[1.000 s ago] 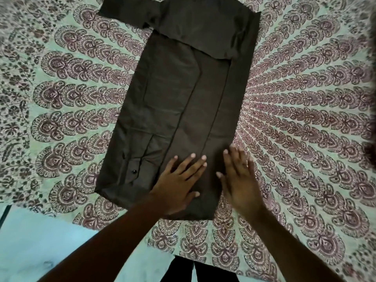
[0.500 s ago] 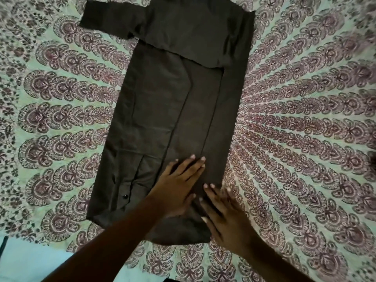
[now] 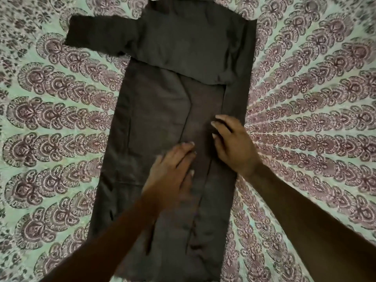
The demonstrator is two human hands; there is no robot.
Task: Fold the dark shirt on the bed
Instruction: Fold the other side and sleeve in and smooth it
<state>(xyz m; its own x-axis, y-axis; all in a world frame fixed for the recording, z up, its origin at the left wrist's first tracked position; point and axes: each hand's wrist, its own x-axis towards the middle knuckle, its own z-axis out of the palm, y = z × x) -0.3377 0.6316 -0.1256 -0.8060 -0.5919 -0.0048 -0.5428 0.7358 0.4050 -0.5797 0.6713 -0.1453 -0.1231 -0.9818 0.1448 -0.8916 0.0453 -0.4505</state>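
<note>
Dark shirt (image 3: 158,110) is laid flat and lengthwise on the bed, on a patterned bedspread (image 3: 305,119), collar end away from the person. One long side is seen turned in over the body, with a panel folded across the chest. One sleeve (image 3: 97,35) is noted sticking out sideways at the far end, not yet folded in. Left hand (image 3: 173,169) is laid flat on the middle of the shirt, fingers straight, nothing gripped. Right hand (image 3: 232,145) is placed just beside it on the turned-in side, fingers extended and slightly blurred, apparently pressing, not pinching. Task is judged roughly a third done: the outstanding sleeve and side, then the crosswise folds, are left.
</note>
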